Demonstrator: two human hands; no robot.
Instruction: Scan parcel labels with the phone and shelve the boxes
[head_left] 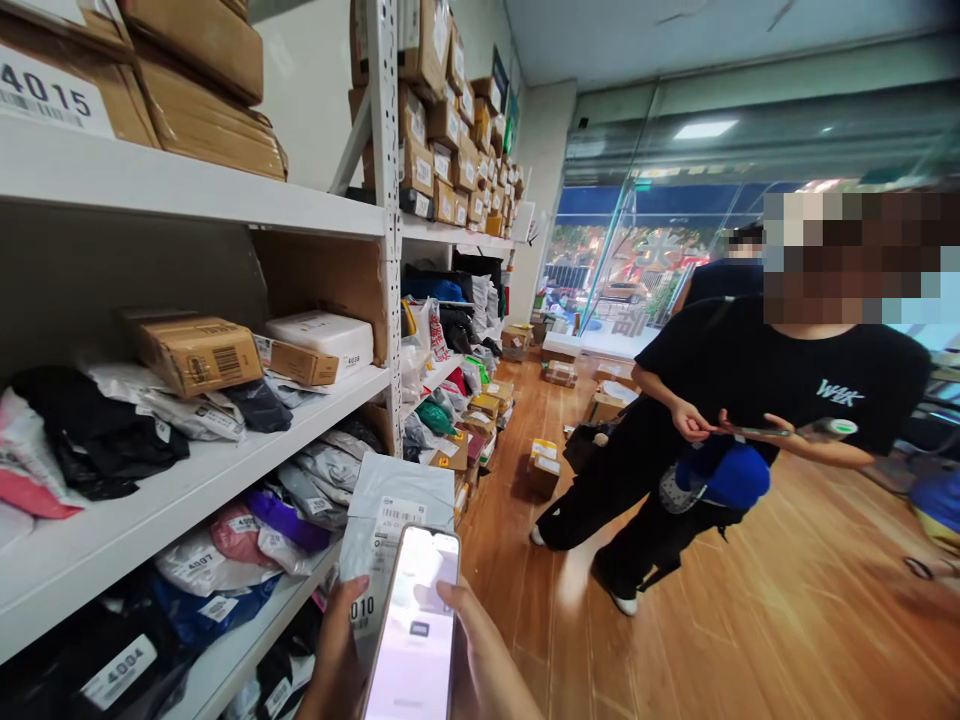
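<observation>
At the bottom of the view, my right hand [484, 655] is wrapped round a lit smartphone [416, 625], fingers on its right edge. My left hand [334, 655] grips a grey plastic mailer parcel [390, 500] just behind the phone, thumb pressed on its white label ending in 010. The parcel is upright, next to the white shelf rack [225, 450].
Shelves on the left are packed with bagged parcels and cardboard boxes [199, 350] bearing number labels. Small boxes [541, 465] lie on the wooden floor along the rack. A person in a black T-shirt [750, 380] stands to the right holding a phone, with another person behind.
</observation>
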